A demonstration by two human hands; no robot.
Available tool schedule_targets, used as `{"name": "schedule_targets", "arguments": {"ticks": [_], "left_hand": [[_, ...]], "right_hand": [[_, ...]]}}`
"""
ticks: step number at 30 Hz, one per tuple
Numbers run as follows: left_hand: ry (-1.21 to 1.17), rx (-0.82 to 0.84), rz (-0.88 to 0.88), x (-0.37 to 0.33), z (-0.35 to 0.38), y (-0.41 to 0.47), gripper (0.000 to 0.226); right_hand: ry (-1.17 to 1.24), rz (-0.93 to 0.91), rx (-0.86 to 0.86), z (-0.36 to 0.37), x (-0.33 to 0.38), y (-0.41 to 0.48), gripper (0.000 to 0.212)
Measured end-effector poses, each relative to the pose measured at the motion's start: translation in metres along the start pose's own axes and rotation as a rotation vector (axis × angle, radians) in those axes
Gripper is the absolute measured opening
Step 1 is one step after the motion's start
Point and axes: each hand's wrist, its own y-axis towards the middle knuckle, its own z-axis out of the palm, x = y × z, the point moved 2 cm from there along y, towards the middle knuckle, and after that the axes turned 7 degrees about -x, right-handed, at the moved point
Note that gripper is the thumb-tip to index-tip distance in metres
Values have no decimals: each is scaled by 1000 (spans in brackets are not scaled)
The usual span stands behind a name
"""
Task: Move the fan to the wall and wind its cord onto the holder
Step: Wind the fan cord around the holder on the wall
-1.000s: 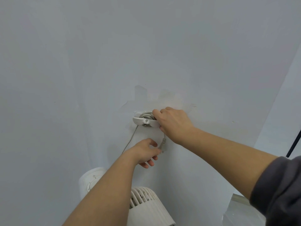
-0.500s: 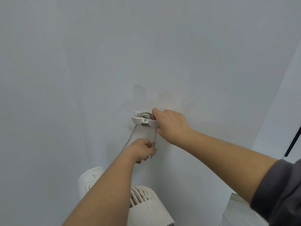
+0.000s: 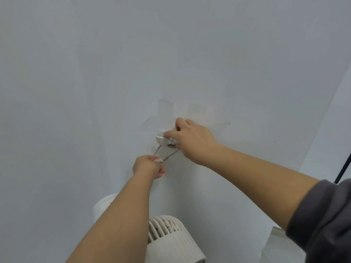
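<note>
Just below the holder on the wall, your left hand pinches the cord's last slack while your right hand grips the holder, the fan parked beneath it; winding looks nearly done, so next tuck that end in.

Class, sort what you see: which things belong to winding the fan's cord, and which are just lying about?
Job: fan, cord, holder, wall, left hand gripping the cord, right hand holding the holder.
Lying about: black pole at the right edge, clear panel at lower right.
</note>
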Motion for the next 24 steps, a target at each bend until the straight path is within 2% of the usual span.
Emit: {"name": "schedule_targets", "arguments": {"ticks": [5, 10, 17, 24], "left_hand": [[-257, -96, -20, -5, -5, -1, 20], [-343, -113, -20, -7, -5, -3, 18], [-508, -107, 111, -21, -1, -8, 16], [-538, -103, 185, -23, -1, -10, 40]], "right_hand": [[27, 24, 23, -2, 3, 0, 55], [47, 36, 33, 1, 4, 0, 56], [39, 19, 5, 5, 3, -2, 57], [45, 23, 11, 6, 4, -2, 55]]}}
